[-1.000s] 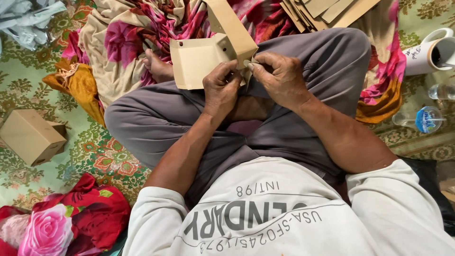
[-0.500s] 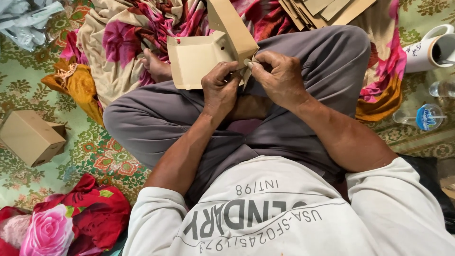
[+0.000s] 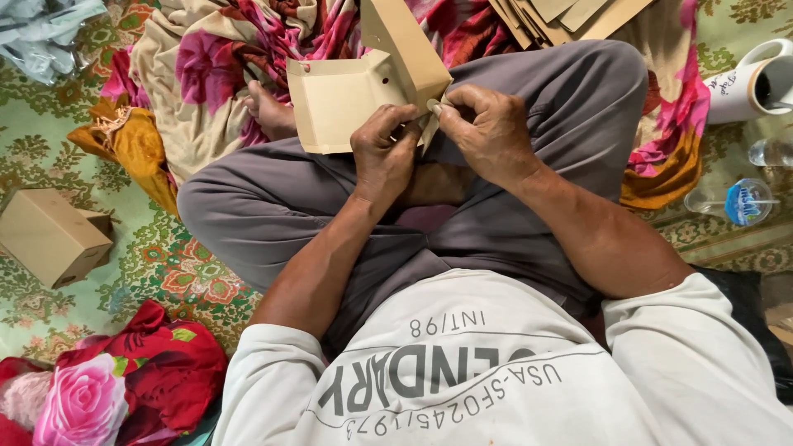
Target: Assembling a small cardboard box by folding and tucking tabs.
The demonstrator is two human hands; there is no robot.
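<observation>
I sit cross-legged in grey trousers on a patterned floor mat. A tan cardboard box blank, partly folded, rests above my knees with one panel standing up. My left hand grips its lower right corner, fingers curled over the edge. My right hand pinches a small flap at that same corner, thumb and forefinger pressed together right beside my left fingers. The flap itself is mostly hidden by my fingers.
A finished tan box lies on the mat at the left. Flat cardboard blanks are stacked at the top. A white mug and a plastic cup stand at the right. Floral cloth lies ahead; a rose cushion lies at the lower left.
Both hands stay at the box corner with only slight finger shifts. The cardboard has barely moved.
</observation>
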